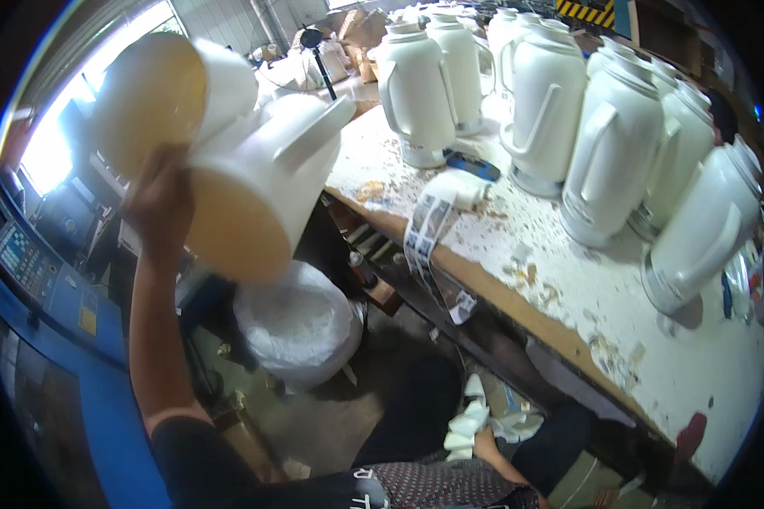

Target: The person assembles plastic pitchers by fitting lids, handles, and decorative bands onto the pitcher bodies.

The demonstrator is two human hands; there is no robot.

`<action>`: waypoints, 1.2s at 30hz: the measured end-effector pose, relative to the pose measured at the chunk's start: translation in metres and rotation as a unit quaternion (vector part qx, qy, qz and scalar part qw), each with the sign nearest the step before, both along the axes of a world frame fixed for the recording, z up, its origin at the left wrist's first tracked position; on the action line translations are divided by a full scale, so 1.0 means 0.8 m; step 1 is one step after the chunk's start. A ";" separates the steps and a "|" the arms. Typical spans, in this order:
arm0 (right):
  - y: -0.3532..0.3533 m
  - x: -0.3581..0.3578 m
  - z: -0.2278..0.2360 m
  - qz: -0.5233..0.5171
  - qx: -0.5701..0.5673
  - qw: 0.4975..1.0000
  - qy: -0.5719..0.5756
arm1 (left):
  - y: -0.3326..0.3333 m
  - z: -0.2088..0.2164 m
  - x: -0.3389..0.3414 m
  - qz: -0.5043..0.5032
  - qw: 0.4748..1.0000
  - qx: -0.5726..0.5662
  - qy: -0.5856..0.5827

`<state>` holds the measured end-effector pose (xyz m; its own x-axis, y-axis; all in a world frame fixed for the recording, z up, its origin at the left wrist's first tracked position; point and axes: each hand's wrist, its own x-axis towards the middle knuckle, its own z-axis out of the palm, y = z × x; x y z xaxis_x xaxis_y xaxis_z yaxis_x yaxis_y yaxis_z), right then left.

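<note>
My left hand (163, 197) is raised at the upper left. Its fingers close on the rims where two hollow white jug shells meet. One shell (301, 161) has a handle along its side, and its open end faces me. The other shell (229, 85) lies beyond it, its wide mouth also turned my way; the motion blurs both slightly. Low down by my lap, my right hand (486, 444) is closed around several small white plastic pieces (465, 427). Their exact kind is not clear.
Several white thermos jugs (615, 153) stand on the littered white worktable (518, 254) to the right. A label roll (454, 191) hangs its strip over the table edge, near a blue cutter (474, 166). A white-lined bin (293, 322) stands below. A blue machine (47, 271) occupies the left.
</note>
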<state>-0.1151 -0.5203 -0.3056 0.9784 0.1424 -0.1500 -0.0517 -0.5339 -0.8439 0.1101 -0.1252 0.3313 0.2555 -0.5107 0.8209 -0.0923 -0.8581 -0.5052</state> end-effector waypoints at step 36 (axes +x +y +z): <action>-0.014 0.015 0.053 -0.013 -0.004 0.999 0.050 | -0.093 -0.455 -0.231 -0.244 0.733 -0.321 0.548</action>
